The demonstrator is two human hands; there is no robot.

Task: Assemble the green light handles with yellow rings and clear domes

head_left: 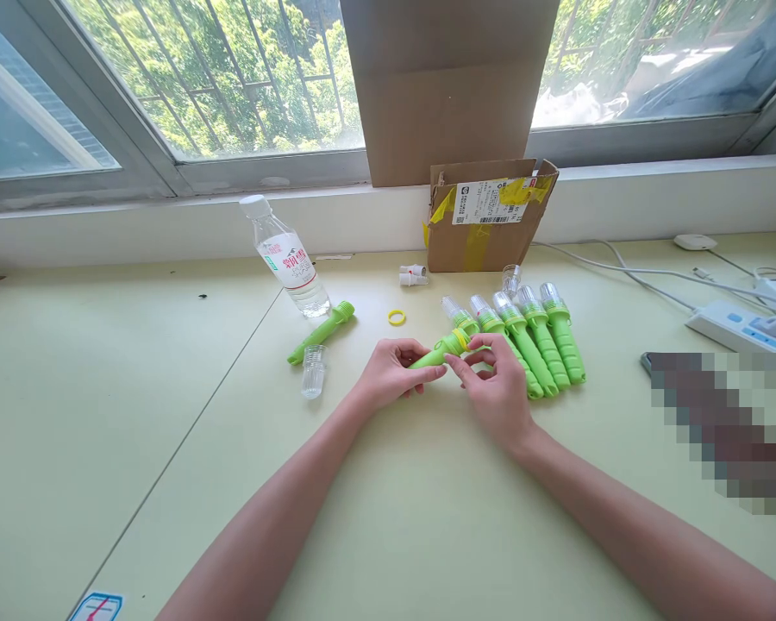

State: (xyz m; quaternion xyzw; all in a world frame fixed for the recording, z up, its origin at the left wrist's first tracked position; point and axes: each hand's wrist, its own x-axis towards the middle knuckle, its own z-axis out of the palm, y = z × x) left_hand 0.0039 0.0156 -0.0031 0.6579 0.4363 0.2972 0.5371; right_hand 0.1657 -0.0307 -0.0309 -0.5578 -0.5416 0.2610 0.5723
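Currently, your left hand (394,373) is curling its fingers around a green tube (433,355), and your right hand (497,384) is pinching narrowly at the yellow ring (461,339) that is circling one end; the tube is lying between your two hands, over the table (427,509). Off to your left, a clear cap (314,374) is resting just beside a spare tube (323,333). Five green sticks (522,343) with clear tops are lying in a row, partly behind your right hand. Farther off, a loose ring (397,323) is lying flat, a water bottle (292,263) is standing near the spare tube, and a cardboard box (472,237) is standing near the window.
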